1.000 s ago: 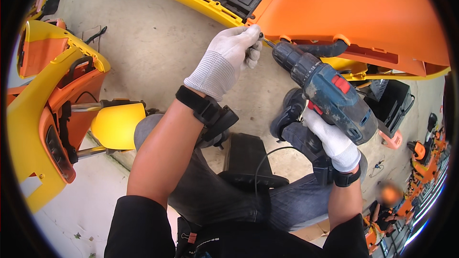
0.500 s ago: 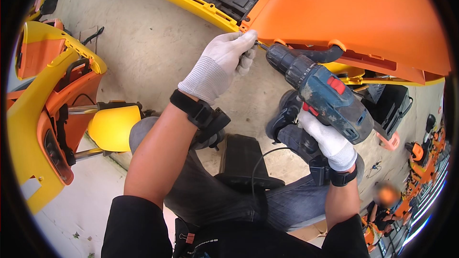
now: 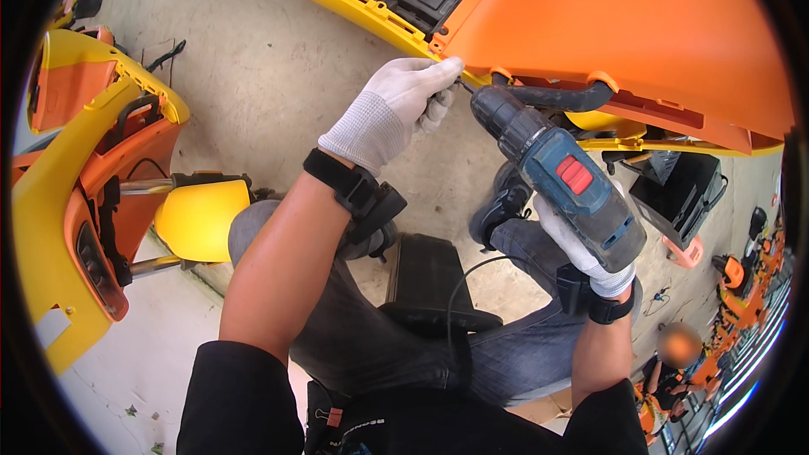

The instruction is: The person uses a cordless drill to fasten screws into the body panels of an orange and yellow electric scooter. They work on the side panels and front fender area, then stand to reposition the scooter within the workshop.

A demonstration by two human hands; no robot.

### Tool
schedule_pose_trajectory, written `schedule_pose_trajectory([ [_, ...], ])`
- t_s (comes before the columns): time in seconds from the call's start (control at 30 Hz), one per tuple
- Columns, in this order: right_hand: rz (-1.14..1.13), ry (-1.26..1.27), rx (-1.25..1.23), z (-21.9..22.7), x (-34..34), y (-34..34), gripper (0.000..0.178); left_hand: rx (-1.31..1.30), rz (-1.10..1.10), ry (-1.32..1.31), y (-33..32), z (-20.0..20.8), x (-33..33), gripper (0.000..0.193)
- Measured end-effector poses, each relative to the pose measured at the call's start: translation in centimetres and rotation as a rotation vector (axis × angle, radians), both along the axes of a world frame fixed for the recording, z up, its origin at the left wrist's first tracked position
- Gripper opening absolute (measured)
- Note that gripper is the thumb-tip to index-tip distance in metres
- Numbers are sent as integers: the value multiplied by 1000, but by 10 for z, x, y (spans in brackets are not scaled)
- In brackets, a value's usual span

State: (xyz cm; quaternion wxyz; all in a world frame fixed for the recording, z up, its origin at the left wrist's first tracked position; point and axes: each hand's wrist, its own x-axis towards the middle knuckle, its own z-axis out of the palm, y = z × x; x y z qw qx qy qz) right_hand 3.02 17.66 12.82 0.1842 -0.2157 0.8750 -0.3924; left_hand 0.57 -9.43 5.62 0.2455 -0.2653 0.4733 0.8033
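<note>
Drill [image 3: 560, 175] has turned, partly hiding the right of the 2 hands [image 3: 563, 233].

Floor: pale grey concrete [image 3: 261, 118] is seen, marked by scuffs and small dark specks. At lower left it is bordered by a white surface [image 3: 101, 396], on which small green bits are scattered. A thin dark strip [image 3: 167, 56] is laid on the concrete at upper left. At right, a black open-topped bin [image 3: 683, 198] is set on the floor. Along the far right, a row of orange machines [image 3: 733, 333] is lined up; a person [image 3: 670, 383] is seen beside it. Bright parallel bands of light [image 3: 764, 341] are noted at the right rim.
</note>
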Motion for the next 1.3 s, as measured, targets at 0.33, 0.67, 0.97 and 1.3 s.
schedule_pose_trajectory([
  [0.33,21,-64,7,-4,-4,5,36,-11,-61,-18,-3,-4,-2,22],
  [0.67,-103,-129,-54,-2,-5,-7,24,-103,-99,-57,0,-2,-4,25],
  [0.97,-9,-136,40,6,-7,-12,43,13,40,-96,12,-9,6,31],
  [1.3,88,41,107,1,-2,-29,39,32,177,-74,15,-25,6,22],
])
